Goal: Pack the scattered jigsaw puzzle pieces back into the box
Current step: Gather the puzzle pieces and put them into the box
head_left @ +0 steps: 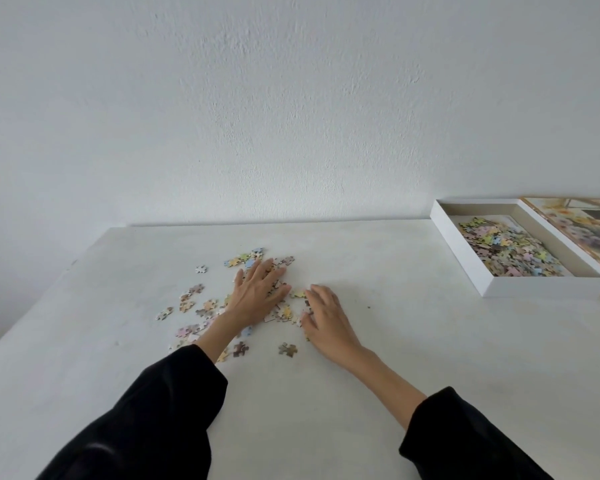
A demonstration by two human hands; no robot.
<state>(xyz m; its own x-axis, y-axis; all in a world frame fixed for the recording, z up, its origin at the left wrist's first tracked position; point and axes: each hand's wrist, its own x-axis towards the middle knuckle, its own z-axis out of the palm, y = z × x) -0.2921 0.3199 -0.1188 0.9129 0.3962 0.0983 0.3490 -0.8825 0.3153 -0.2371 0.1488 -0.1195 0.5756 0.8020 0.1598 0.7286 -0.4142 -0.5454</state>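
Observation:
Pastel jigsaw pieces (201,306) lie scattered on the white table, left of centre. My left hand (258,292) lies flat on the middle of the scatter with its fingers straight. Just to its right, my right hand (323,315) rests at the edge of the pile, fingers bent down onto a few pieces. A single piece (287,349) lies apart, nearer to me. The white box (465,251) stands at the far right with a heap of pieces (510,249) inside it.
The box lid (582,226), printed with a flower picture, lies beside the box at the right edge. The white table (378,271) meets a white wall at its far edge. Its left edge runs diagonally toward me.

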